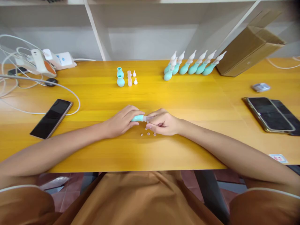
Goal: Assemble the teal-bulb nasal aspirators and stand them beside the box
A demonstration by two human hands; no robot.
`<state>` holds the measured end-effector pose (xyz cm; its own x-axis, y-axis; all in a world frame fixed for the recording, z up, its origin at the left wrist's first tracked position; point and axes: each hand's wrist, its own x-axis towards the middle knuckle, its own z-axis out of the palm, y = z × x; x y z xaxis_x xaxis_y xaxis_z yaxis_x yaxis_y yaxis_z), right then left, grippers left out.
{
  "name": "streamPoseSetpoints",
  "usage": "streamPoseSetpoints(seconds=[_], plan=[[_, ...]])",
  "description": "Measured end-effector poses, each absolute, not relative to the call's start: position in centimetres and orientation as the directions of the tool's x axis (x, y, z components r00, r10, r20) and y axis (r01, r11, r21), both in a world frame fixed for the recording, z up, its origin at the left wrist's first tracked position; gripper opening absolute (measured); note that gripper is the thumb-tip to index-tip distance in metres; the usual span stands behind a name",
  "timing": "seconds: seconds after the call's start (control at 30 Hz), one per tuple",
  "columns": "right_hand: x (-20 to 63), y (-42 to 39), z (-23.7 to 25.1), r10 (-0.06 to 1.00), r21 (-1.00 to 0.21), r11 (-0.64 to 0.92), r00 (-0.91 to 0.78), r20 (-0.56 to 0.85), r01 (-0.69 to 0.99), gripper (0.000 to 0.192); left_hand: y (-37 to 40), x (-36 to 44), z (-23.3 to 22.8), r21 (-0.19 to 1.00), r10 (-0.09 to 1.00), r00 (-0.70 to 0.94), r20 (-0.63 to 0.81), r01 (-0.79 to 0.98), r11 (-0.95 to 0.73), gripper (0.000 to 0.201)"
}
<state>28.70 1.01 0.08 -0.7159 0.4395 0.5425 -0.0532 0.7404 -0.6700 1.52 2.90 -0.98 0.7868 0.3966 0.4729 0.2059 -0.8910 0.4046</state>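
Observation:
My left hand point(124, 121) is closed around a teal squeeze bulb point(137, 118), its neck pointing right. A clear connector piece point(145, 118) sits at the bulb's neck, and my right hand point(164, 122) pinches its other end. The fingers hide part of that piece. Several tiny clear rings point(148, 134) lie on the table just below my hands. Farther back stand two loose teal bulbs point(120, 82), two clear pinkish connectors point(129, 82) and two small white tips point(135, 82). To their right is a group of several assembled bulb aspirators point(184, 67) with pointed tips.
A cardboard box point(248, 50) leans at the back right. Phones lie at the left point(51, 118) and right point(269, 114). White cables and a power strip point(64, 60) fill the back left. A small packet point(261, 87) and a card point(278, 158) lie on the right.

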Motion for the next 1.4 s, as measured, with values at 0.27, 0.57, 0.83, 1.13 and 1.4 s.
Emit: streamPoseSetpoints(seconds=[0.27, 0.57, 0.83, 1.13, 1.4], plan=[[28.0, 1.1, -0.5, 0.529, -0.765, 0.637, -0.666, 0.526, -0.098, 0.059, 2.7, 1.6, -1.2, 0.296, 0.376, 0.775, 0.508, 0.252, -0.921, 0.050], [27.5, 1.0, -0.2, 0.605, -0.882, 0.445, -0.674, 0.425, -0.157, 0.065, 2.5, 1.6, -1.1, 0.337, 0.393, 0.784, 0.481, 0.249, -0.908, 0.048], [27.6, 1.1, -0.6, 0.667, -0.913, 0.406, -0.675, 0.314, -0.024, 0.069, 2.4, 1.7, -1.0, 0.359, 0.456, 0.789, 0.411, 0.320, -0.877, 0.048], [27.3, 0.7, -0.8, 0.575, -0.739, 0.674, -0.641, 0.508, 0.018, 0.059, 2.2, 1.9, -1.0, 0.437, 0.432, 0.796, 0.423, 0.239, -0.867, 0.045], [27.5, 0.4, -0.3, 0.485, -0.697, 0.716, -0.686, 0.543, -0.045, 0.057, 2.1, 1.6, -1.0, 0.517, 0.392, 0.840, 0.375, 0.162, -0.840, 0.056]])
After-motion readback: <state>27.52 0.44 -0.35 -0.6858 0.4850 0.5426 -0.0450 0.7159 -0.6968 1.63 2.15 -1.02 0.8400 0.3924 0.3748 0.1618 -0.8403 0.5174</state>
